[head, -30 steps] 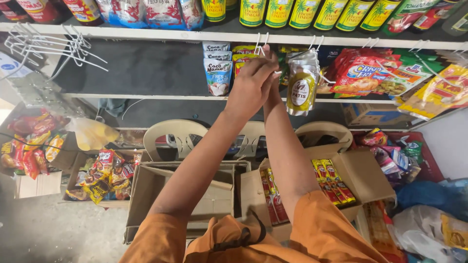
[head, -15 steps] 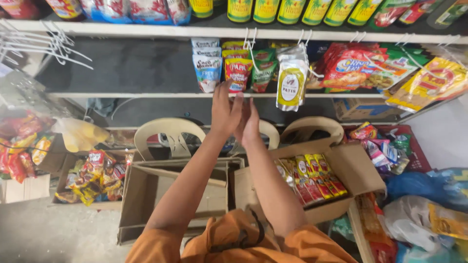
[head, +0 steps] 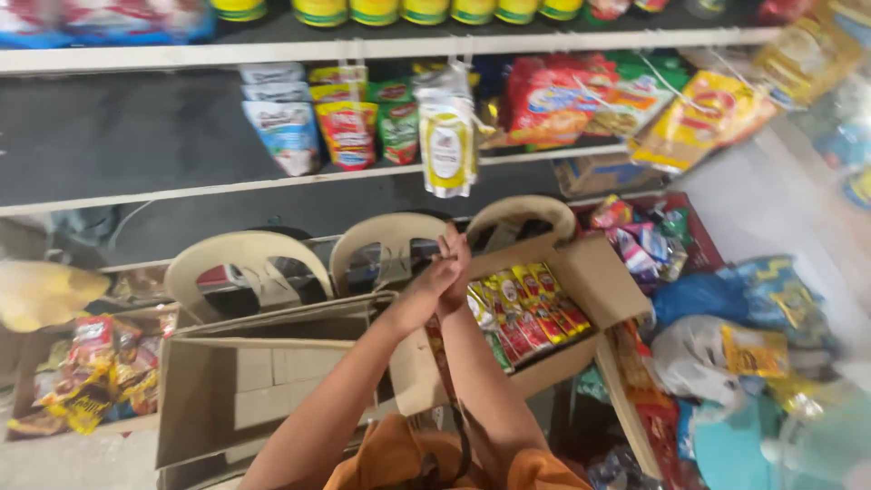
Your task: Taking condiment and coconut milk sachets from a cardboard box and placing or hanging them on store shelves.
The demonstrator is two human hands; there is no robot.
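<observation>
- Your left hand (head: 425,292) and right hand (head: 452,263) are pressed together, palms meeting, fingers pointing up; nothing shows between them.
- Both hands hover over the near-left corner of the open cardboard box (head: 599,272), holding nothing.
- The red and yellow sachets (head: 524,304) lie in rows inside that box, just right of and below your hands.
- The hanging yellow-labelled packet (head: 446,145) is well above your hands, on the shelf rail.
</observation>
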